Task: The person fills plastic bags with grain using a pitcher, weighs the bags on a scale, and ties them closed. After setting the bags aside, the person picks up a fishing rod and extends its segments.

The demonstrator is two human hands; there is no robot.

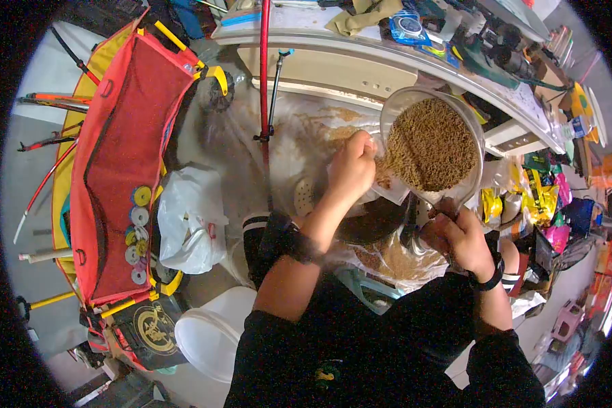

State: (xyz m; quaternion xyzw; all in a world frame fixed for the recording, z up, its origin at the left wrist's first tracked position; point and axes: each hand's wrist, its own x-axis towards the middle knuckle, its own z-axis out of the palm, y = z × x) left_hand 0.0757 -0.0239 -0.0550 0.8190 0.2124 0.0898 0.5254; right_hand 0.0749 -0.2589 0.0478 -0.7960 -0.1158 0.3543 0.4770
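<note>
A clear round container (481,146) full of brown pellets (434,144) is tilted toward the left, in front of the person's body. My right hand (464,243) is wrapped round its dark handle (445,208) at the bottom. Just left of the rim, my left hand (352,168) is closed on the edge of a clear plastic bag (394,189), whose mouth lies below the container's left side. Some pellets show at the bag's opening. Beneath the hands is a dark round vessel (370,223), partly hidden by the left forearm.
A red wagon (126,136) with several discs stands at the left. Near it are a white plastic bag (192,221) and a white bucket (207,343). A red pole (264,75) rises before a cluttered bench (313,34). Yellow packets (540,197) lie at the right.
</note>
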